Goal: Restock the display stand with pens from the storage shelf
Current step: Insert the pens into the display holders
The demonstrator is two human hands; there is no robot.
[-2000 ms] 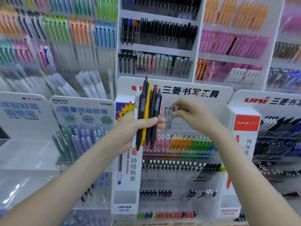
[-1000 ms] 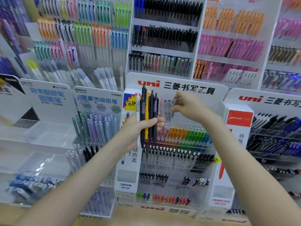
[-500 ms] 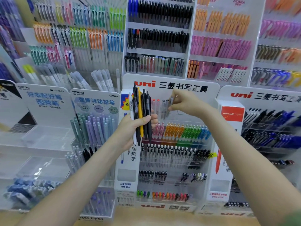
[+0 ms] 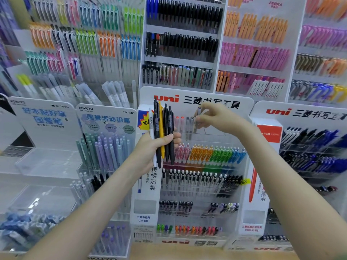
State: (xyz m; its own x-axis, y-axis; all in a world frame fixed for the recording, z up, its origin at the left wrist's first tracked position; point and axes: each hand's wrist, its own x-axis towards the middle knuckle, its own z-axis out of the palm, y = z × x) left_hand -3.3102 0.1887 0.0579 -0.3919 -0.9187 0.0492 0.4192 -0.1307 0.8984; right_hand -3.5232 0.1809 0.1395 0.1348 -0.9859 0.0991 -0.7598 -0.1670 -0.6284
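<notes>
My left hand point(image 4: 152, 149) grips an upright bundle of pens point(image 4: 163, 132): several black ones, a yellow one and a white one. It is in front of the left side of the white uni display stand point(image 4: 195, 99). My right hand point(image 4: 216, 119) pinches a single clear grey pen point(image 4: 196, 119) at the stand's top tier, just right of a few clear pens point(image 4: 185, 124) standing in that row. Lower tiers hold pink, orange, green and blue pens point(image 4: 208, 153), then black-and-white ones.
A Kokuyo stand point(image 4: 105, 117) with pastel pencils stands to the left, beside clear acrylic trays point(image 4: 45, 162). A second uni stand point(image 4: 304, 113) with blue and black pens is at right. Wall racks point(image 4: 180, 44) full of pens rise behind. A wooden counter edge point(image 4: 187, 252) runs below.
The view has shifted slightly. My right hand stays at the top tier with the clear pen, now tilted a little lower into the row. My left hand keeps the bundle in place.
</notes>
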